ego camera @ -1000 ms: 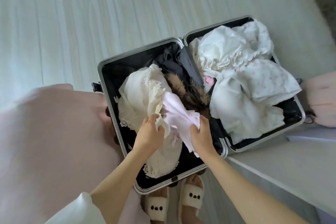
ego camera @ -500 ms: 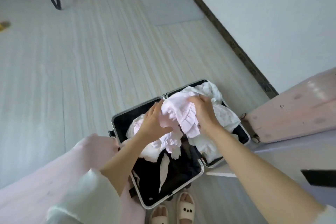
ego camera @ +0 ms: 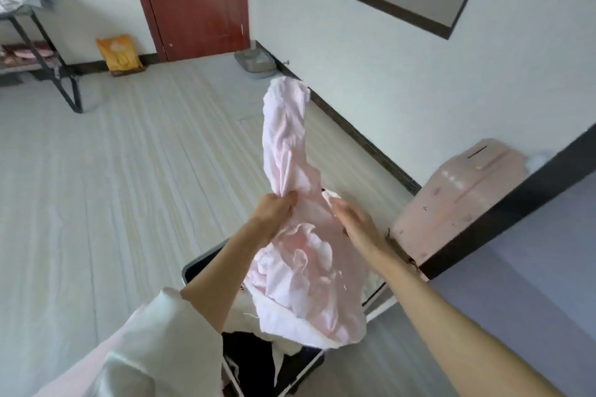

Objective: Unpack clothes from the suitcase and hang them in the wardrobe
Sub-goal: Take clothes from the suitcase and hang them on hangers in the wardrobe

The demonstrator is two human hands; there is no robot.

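I hold a pale pink garment (ego camera: 287,151) up in the air above the open suitcase (ego camera: 200,264). My left hand (ego camera: 274,209) grips a bunch of its fabric, and part of the cloth flies up above it. My right hand (ego camera: 351,219) holds the garment's other side, fingers partly hidden by the cloth. The lower part of the garment hangs crumpled between my forearms. Dark and white clothes (ego camera: 251,358) show in the suitcase below; most of the case is hidden behind the garment and my arms.
A pink suitcase (ego camera: 461,200) stands at the right against the wall, beside a dark-edged purple surface (ego camera: 516,284). Far off are a red-brown door (ego camera: 200,0), an orange bag (ego camera: 117,53), a grey tray (ego camera: 256,64) and a black metal rack (ego camera: 48,51).
The pink garment has been lifted out of the suitcase and raised high. My view has tilted up from the case to the room, and both hands have risen with the cloth.
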